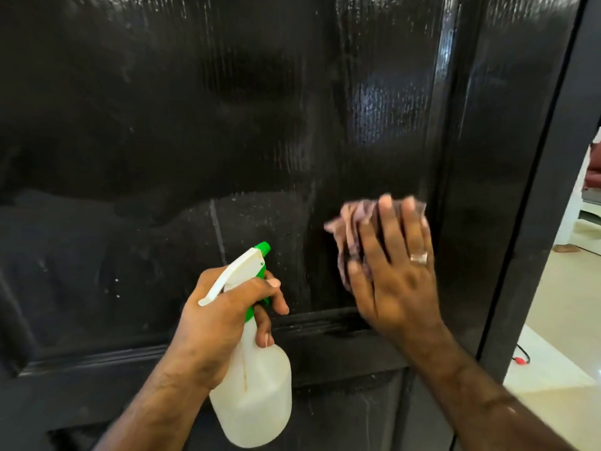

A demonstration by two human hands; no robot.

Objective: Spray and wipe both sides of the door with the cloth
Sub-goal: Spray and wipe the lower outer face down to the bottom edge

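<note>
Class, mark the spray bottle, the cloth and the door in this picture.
spray bottle (257, 395): head view, on its white body.
cloth (349, 222): head view, on its pink folds.
door (195, 109): head view, on the wet dark panel.

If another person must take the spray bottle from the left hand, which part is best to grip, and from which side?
Probably the wide white body of the spray bottle, from below or from its right side. The left hand wraps the narrow neck under the trigger head, so the rounded body below hangs free and nearly upright.
</note>
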